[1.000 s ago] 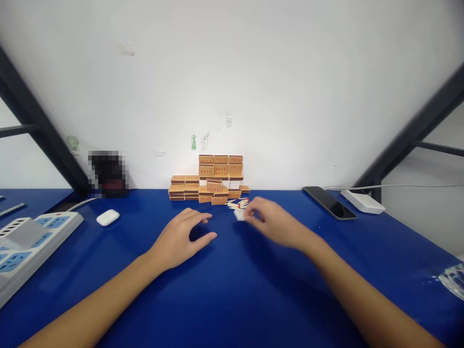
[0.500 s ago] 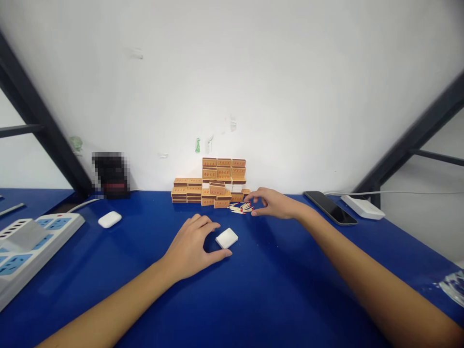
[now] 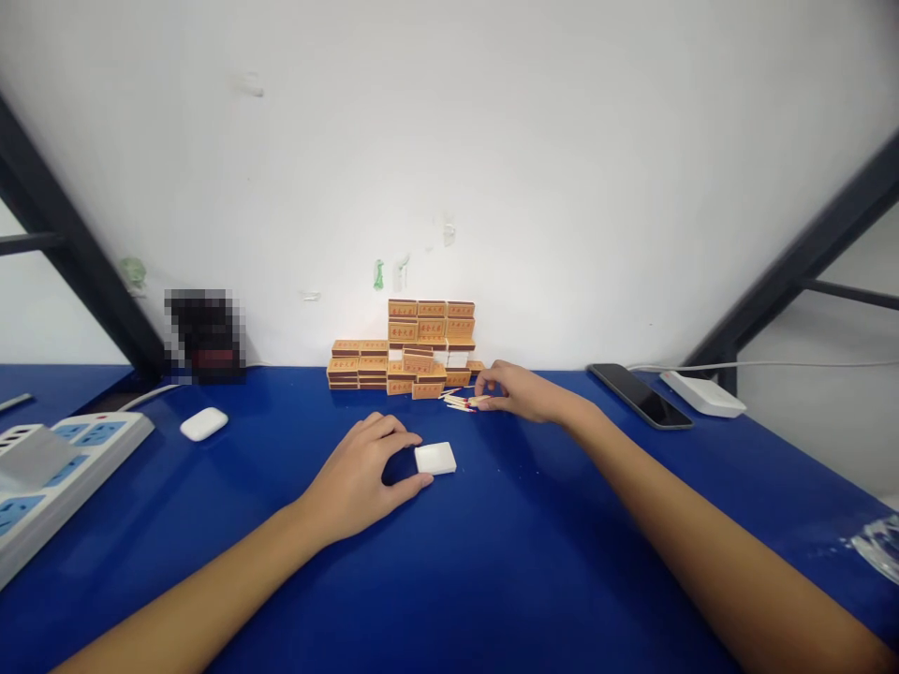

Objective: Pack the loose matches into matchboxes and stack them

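Observation:
A small white matchbox tray (image 3: pixel 435 459) lies on the blue table, its long side running left to right. The thumb and forefinger of my left hand (image 3: pixel 369 468) close on the tray's left end, one at the near side and one at the far side. Further back, the loose matches (image 3: pixel 460 402) with red heads lie in a little pile before the matchboxes. My right hand (image 3: pixel 516 391) reaches over the pile's right side, thumb and fingers pinching several matches; its fingers partly cover the heap. Orange matchboxes (image 3: pixel 431 329) stand stacked against the wall, some with white trays showing.
On the left are a white power strip (image 3: pixel 77 477) and a white earbud case (image 3: pixel 203 424). A blurred black object (image 3: pixel 207 332) stands behind them. A phone (image 3: pixel 639 396) and a white box-shaped device (image 3: pixel 702 393) with a cable lie at the right rear.
My left fingers have closed in on the tray, which has turned from slanting to nearly straight. My right fingers have come together on the matches.

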Available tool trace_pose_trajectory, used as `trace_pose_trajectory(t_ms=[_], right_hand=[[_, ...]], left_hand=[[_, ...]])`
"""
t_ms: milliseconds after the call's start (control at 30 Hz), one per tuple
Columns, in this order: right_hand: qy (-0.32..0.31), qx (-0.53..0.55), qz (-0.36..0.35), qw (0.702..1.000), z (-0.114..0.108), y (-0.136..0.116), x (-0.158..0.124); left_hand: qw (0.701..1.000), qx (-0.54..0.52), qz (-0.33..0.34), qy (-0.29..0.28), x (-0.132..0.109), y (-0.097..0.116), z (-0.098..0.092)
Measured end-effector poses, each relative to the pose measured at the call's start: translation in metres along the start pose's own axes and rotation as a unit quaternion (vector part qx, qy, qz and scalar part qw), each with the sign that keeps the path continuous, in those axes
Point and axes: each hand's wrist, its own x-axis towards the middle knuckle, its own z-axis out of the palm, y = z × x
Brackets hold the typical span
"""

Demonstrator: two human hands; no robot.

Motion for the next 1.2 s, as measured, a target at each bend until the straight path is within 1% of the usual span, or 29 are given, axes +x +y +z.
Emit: trace_pose_trajectory(t_ms=[267,500,700,833,933,1000,1067,1200], right_hand=[[-0.027,-0.019,0.014,0.999,-0.002,-0.008,0.001],[-0.033,-0.024,0.026,0.999,-0.001,-0.015,-0.005],[-0.027,-0.021,0.019,0.999,-0.005,-0.026,-0.011],[-0.015,0.038,-0.019,0.999,-0.005,-0.050,-0.021],[-0.039,0.065,-0.058,0.995,-0.001,-0.078,-0.031],[-0.053,0.055,-0.083,0.994,0.004,-0.096,-0.035],[-0.062,0.026,-0.092,0.994,0.011,-0.109,-0.037],[-0.063,-0.035,-0.098,0.993,0.024,-0.118,-0.036]], left_hand=[[1.000,0.002,0.004,0.000,-0.001,0.000,0.000],[1.000,0.002,0.011,-0.006,0.000,0.001,-0.001],[1.000,0.003,0.012,-0.003,-0.002,0.001,-0.001],[1.000,0.001,0.016,0.001,-0.002,0.001,-0.001],[1.000,0.003,0.020,-0.001,-0.002,0.001,0.000],[1.000,0.005,0.020,-0.002,-0.002,0.001,0.001],[1.000,0.007,0.022,-0.003,-0.002,0.000,0.001],[1.000,0.003,0.031,0.003,-0.003,0.000,0.002]])
